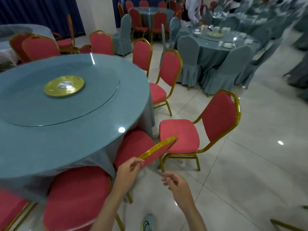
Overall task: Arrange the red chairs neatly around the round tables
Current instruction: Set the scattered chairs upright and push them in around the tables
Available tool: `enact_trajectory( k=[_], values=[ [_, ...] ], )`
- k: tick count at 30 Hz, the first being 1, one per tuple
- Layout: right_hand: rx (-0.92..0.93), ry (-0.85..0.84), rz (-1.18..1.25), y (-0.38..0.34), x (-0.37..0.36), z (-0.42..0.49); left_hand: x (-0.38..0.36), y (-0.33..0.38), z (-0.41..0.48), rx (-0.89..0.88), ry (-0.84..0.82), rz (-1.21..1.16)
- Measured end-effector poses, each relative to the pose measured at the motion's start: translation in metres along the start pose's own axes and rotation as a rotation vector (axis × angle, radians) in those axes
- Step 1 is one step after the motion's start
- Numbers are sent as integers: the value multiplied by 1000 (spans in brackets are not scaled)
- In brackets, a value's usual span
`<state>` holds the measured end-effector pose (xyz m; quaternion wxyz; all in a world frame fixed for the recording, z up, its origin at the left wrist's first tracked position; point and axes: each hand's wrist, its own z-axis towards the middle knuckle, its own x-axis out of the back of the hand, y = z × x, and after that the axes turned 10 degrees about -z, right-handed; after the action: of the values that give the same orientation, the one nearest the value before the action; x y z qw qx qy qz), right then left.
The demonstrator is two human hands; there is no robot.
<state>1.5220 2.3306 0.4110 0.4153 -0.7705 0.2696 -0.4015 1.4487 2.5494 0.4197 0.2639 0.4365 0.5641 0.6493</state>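
Observation:
A round table [66,139] with a blue-green cloth and a glass turntable [93,100] fills the left. My left hand [128,170] grips the gold top rail of a red chair [133,145] tucked against the table's near edge. My right hand [175,182] hovers just right of that chair's back, fingers loosely curled and holding nothing. A second red chair [180,135] stands to the right, turned at an angle and apart from the table. Another red chair [75,197] sits under the table's near rim. More red chairs [170,69] ring the far side.
At the back right, a set table [216,52] has chairs in blue-grey covers [188,52], and a person [191,10] bends over it. A white pillar [96,14] stands behind. Glossy tiled floor [250,172] lies open to my right. My shoe [147,223] shows below.

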Motion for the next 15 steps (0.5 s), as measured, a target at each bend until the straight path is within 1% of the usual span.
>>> enact_trajectory(
  k=[2, 5, 7, 10, 13, 15],
  values=[
    [11, -5, -75, -13, 18, 28, -11, 3, 36, -14, 19, -31],
    [42, 33, -126, -37, 37, 71, -19, 8, 84, -2, 18, -62],
    [49, 48, -129, -49, 37, 97, -21, 6, 107, 18, 3, -62],
    [134, 36, -206, -55, 29, 132, -27, 1, 127, 91, -31, -87],
    [251, -50, -348, -53, 19, 165, -36, -10, 143, 183, -70, -121],
    [277, -146, -430, -48, 13, 189, -44, -17, 152, 207, -85, -104]
  ],
)
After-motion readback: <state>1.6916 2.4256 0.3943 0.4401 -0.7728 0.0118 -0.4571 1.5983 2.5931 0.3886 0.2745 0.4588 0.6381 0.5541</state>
